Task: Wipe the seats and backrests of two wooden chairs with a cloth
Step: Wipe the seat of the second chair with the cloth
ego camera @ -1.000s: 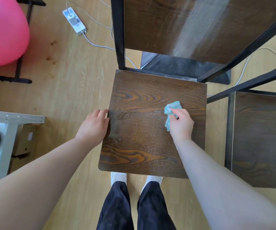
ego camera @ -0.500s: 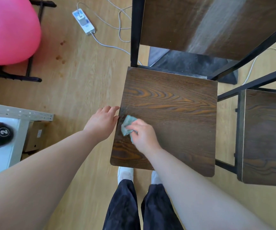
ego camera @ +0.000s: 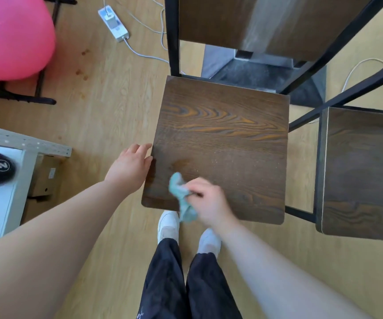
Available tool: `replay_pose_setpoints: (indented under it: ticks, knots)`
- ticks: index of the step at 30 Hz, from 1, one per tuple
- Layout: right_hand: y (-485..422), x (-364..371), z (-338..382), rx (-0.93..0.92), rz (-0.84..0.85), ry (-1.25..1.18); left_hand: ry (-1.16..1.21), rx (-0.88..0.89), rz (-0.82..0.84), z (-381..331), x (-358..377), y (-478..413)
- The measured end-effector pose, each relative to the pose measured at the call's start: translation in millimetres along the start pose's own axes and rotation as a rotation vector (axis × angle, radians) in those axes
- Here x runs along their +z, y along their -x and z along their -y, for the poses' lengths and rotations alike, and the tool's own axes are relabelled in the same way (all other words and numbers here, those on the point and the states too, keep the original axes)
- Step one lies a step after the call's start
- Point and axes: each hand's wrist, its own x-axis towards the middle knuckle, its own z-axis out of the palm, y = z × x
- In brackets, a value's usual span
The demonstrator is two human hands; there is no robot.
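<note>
We are gripping the cloth point(ego camera: 182, 199) in our right hand point(ego camera: 209, 203) at the seat's point(ego camera: 222, 139) near-left corner, while our left hand point(ego camera: 130, 169), fingers straight, is touching its left edge.

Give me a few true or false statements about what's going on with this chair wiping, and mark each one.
1. The right hand grips the teal cloth near the front edge of the seat. True.
2. The left hand holds a spray bottle. False: it holds nothing and lies open at the seat's left edge.
3. A pink ball sits on the floor to the far left. True.
4. The second chair stands left of the chair being wiped. False: it stands to its right.
</note>
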Motion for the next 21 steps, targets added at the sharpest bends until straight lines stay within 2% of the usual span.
replay_pose_setpoints:
  ticks: [3,6,8,11,15,18,21]
  knots:
    - [-2.3,-87.1,-4.7,0.009,-0.270,-0.013,0.024,-0.029,0.001,-5.3,5.8,12.5]
    - [-15.3,-166.5,-23.5,0.130,-0.545,-0.002,0.016,-0.023,-0.005,-10.1,12.7,16.3]
    - [-26.0,-202.9,-40.4,0.222,-0.649,0.040,0.017,-0.026,-0.014,-13.3,17.1,14.9]
    - [-39.7,-220.6,-60.6,0.287,-0.697,0.077,0.014,-0.047,-0.024,-16.8,22.6,8.4]
    - [-50.9,-200.2,-75.3,0.334,-0.752,0.167,0.040,-0.046,-0.042,-12.8,23.8,-2.0]
    - [-51.3,-184.1,-78.0,0.301,-0.801,0.209,0.065,-0.030,-0.049,-7.1,22.1,-8.2]
    - [-54.1,-164.7,-71.7,0.232,-0.746,0.247,0.076,-0.015,-0.039,-5.0,19.7,-11.2]
